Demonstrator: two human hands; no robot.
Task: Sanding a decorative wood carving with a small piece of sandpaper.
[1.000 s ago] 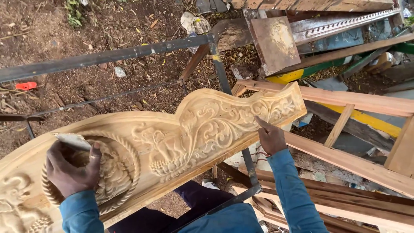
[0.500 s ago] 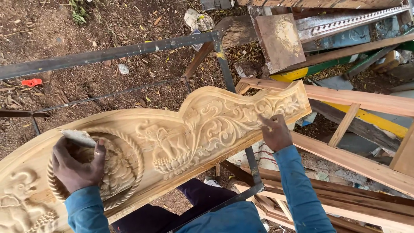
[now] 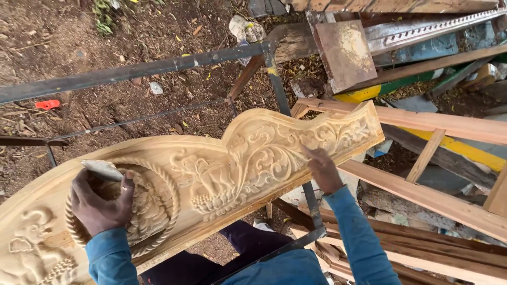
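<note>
Carved wooden panel (image 3: 232, 169), pale unfinished timber, long and arched along its top edge, resting tilted across a dark metal frame (image 3: 132, 68) over bare earth strewn with leaves and chips. Relief work appears complete as cutting goes: a round rope-bordered medallion (image 3: 153, 206) towards the left, an animal figure above a cluster of beads at the middle, scrolling leaves running to the right end, and a further figure at the far left end, partly out of view. No stain, paint or varnish shows anywhere; the surface is a matt raw colour throughout, so by the look of it the smoothing stage is in hand and any coating is not yet begun. Left hand (image 3: 100, 203) curled closed over a folded piece of sandpaper (image 3: 103, 170), pressed into the upper left of the medallion; how much of the medallion has been rubbed cannot be told from the colour. Right hand (image 3: 323, 170) laid flat with fingers spread on the leaf scrolls near the lower edge, holding nothing, apparently steadying the piece. Both arms in blue sleeves. Surroundings: plain wooden rails (image 3: 438, 124) to the right, some with a yellow-painted edge; a square rusted metal plate (image 3: 346, 53) beyond the far end of the panel; a small red object (image 3: 47, 104) on the ground at the left. Condition of panel: edges crisp, no cracks or breaks visible, faint dust in the recesses
</note>
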